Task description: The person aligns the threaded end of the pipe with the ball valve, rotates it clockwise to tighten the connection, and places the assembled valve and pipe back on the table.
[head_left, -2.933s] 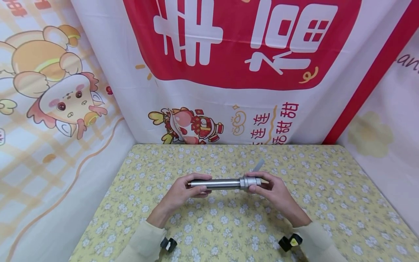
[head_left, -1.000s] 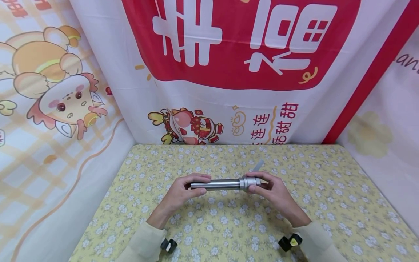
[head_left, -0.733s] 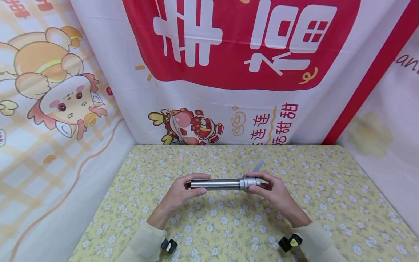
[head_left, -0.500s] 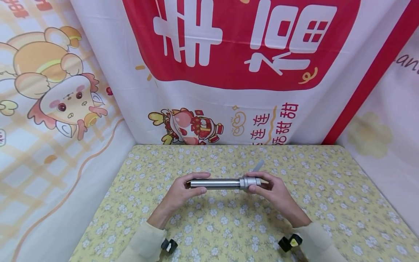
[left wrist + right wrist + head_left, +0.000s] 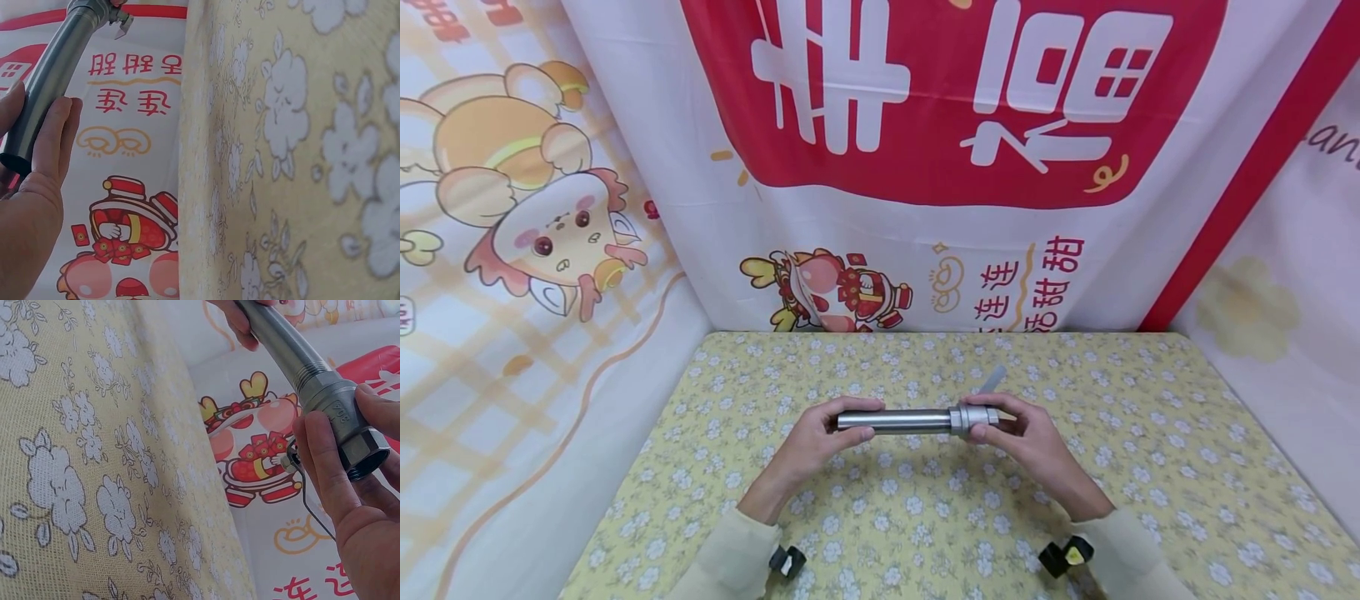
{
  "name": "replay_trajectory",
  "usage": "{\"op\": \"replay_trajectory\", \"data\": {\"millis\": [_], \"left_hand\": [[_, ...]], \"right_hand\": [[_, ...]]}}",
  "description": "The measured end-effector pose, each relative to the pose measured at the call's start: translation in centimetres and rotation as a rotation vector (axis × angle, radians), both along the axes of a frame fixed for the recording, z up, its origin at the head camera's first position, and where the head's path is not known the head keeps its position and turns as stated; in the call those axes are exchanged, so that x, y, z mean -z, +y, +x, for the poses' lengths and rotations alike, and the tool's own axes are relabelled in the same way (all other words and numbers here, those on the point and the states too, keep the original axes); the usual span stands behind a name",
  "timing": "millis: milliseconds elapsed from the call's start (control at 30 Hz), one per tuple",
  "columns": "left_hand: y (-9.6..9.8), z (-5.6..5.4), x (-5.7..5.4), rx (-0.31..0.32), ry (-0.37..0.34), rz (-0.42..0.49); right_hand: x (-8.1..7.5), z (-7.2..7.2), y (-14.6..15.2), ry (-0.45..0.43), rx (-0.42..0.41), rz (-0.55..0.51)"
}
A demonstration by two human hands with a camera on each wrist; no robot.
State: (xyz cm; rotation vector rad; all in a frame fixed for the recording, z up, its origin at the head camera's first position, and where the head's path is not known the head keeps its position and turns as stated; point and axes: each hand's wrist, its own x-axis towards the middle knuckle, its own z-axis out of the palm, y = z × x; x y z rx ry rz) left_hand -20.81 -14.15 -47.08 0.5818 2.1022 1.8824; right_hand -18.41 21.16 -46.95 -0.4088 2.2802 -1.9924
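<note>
A smooth steel pipe [image 5: 913, 422] lies level between the two hands, held over the table. My left hand [image 5: 818, 432] holds its free left end, with the thumb [image 5: 9, 107] on one side and fingers [image 5: 57, 134] on the other. The pipe's right end meets a steel ball valve [image 5: 976, 417]; some thread [image 5: 312, 374] shows at the joint in the right wrist view. My right hand [image 5: 1033, 432] grips the valve body, thumb in front and fingers behind. The valve's flat lever [image 5: 992, 379] points away toward the back. The valve's outer opening faces my right palm.
A yellow flowered cloth covers the table [image 5: 910, 533]. Printed white curtains stand at the back [image 5: 685, 208], left and right. A black strap device [image 5: 786, 562] sits at the left wrist, another [image 5: 1065, 556] at the right.
My left fingertips, seen under the pipe at first, no longer show there. The upper left finger was slightly raised half a second ago and now lies against the pipe. The right hand stays put.
</note>
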Motion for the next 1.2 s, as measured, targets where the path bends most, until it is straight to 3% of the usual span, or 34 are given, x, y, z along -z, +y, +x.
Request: {"op": "replay_trajectory", "data": {"millis": [267, 733, 1200], "left_hand": [[-0.04, -0.08, -0.06, 0.08, -0.032, 0.099], [0.03, 0.17, -0.11, 0.007, 0.029, -0.041], [0.2, 0.29, -0.11, 0.008, 0.059, -0.006]], "right_hand": [[0.08, -0.08, 0.01, -0.01, -0.003, -0.004], [0.14, -0.08, 0.04, -0.011, -0.018, -0.01], [0.02, -0.01, 0.0, -0.018, -0.017, -0.013]]}}
